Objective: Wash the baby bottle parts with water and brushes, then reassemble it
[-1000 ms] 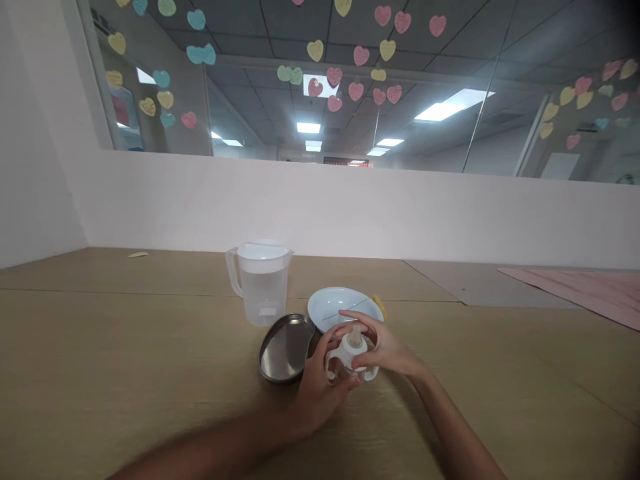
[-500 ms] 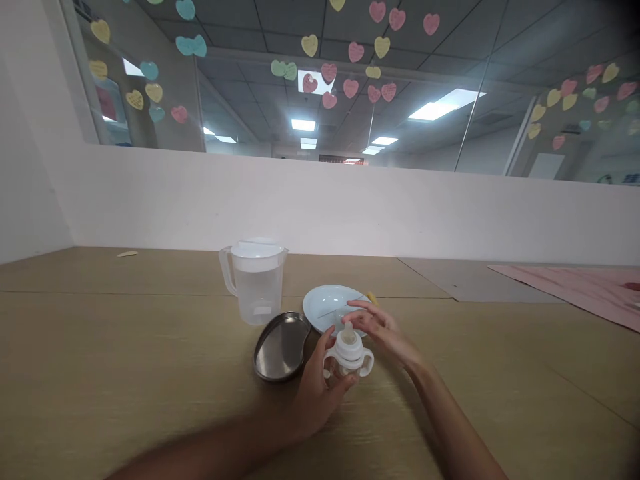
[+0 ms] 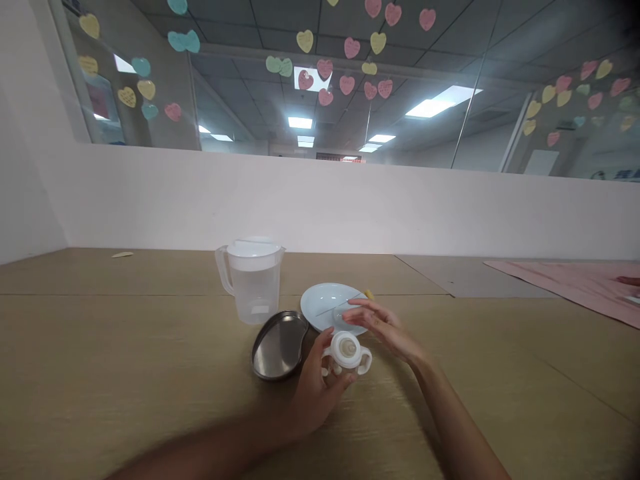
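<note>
My left hand (image 3: 316,390) is wrapped round a baby bottle (image 3: 347,353) with a white collar and two white handles, its teat tipped toward the camera. Just beyond the bottle, my right hand (image 3: 383,325) has its fingers stretched out over the edge of a white plate (image 3: 320,298); it holds nothing. A small clear round item (image 3: 340,313) lies on the plate, partly behind my right fingers. To the left of the bottle is a kidney-shaped metal dish (image 3: 277,350).
A clear lidded pitcher (image 3: 256,287) of liquid stands behind the metal dish. Something yellow (image 3: 369,294) shows at the plate's far edge. At the far right lies a pink cloth (image 3: 575,280), with part of another person's hand (image 3: 629,281) by it. A wall rises behind the table.
The bottle's top has tilted toward the camera, so the teat is seen more from above. Part of another person's hand shows more clearly at the right edge. The view has shifted slightly.
</note>
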`<state>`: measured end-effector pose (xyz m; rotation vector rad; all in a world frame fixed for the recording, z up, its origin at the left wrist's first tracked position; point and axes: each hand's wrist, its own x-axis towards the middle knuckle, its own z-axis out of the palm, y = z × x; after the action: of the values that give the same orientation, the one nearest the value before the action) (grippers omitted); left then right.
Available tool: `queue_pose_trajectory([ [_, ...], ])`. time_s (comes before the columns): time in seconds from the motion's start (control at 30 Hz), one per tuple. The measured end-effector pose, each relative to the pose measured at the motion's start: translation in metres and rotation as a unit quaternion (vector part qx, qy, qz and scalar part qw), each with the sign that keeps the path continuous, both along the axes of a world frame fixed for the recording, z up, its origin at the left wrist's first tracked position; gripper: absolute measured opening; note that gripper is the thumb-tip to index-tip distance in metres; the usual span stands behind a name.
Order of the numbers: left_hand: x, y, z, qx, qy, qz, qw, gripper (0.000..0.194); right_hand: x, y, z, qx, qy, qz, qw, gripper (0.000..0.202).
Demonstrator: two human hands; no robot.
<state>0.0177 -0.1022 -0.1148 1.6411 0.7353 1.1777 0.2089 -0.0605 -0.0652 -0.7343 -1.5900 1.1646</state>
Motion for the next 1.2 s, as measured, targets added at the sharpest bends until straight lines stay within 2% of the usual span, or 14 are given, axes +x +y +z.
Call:
queue_pose_trajectory([
  [0.07, 0.0, 0.0, 0.001, -0.011, -0.002, -0.01, 1.0, 0.065, -0.005, -0.008, 0.006, -0.004, -0.053, 0.074, 0.996, 0.063],
  [0.13, 0.0, 0.0, 0.002, -0.01, -0.005, -0.019, 1.0, 0.065, -0.009, -0.014, 0.011, -0.002, -0.112, 0.102, 0.988, 0.07],
  [0.23, -0.001, 0.0, 0.004, 0.011, -0.007, -0.02, 1.0, 0.061, -0.011, -0.016, 0.014, 0.011, -0.175, 0.08, 0.981, 0.055],
  [0.3, -0.001, 0.0, 0.005, 0.021, -0.008, -0.023, 0.999, 0.06, -0.01, -0.015, 0.013, 0.015, -0.171, 0.072, 0.983, 0.047],
  [0.5, -0.001, 0.0, 0.005, -0.01, -0.011, -0.028, 0.999, 0.063, -0.008, -0.01, 0.007, 0.009, -0.129, 0.064, 0.99, 0.049],
  [0.6, 0.0, -0.001, 0.004, -0.029, -0.011, -0.027, 0.999, 0.064, -0.005, -0.009, 0.003, 0.016, -0.085, 0.014, 0.996, 0.052],
  [0.73, -0.001, -0.002, 0.004, -0.031, 0.011, -0.007, 0.999, 0.063, 0.005, -0.006, -0.001, 0.018, 0.04, -0.048, 0.998, 0.057],
  [0.83, -0.001, -0.003, 0.006, -0.016, 0.009, 0.0, 1.0, 0.063, 0.008, -0.003, -0.001, 0.028, 0.156, -0.058, 0.986, 0.055],
  [0.93, -0.001, -0.004, 0.007, -0.036, 0.013, 0.0, 0.999, 0.064, 0.005, -0.001, 0.001, 0.027, 0.236, -0.076, 0.969, 0.053],
  [1.1, -0.002, -0.002, 0.004, -0.031, 0.027, 0.004, 0.999, 0.065, -0.002, 0.003, 0.002, 0.0, 0.3, -0.083, 0.95, 0.036],
  [1.2, -0.002, -0.001, 0.003, -0.031, 0.028, -0.004, 0.999, 0.064, -0.002, 0.009, -0.001, -0.03, 0.312, -0.118, 0.942, 0.025],
])
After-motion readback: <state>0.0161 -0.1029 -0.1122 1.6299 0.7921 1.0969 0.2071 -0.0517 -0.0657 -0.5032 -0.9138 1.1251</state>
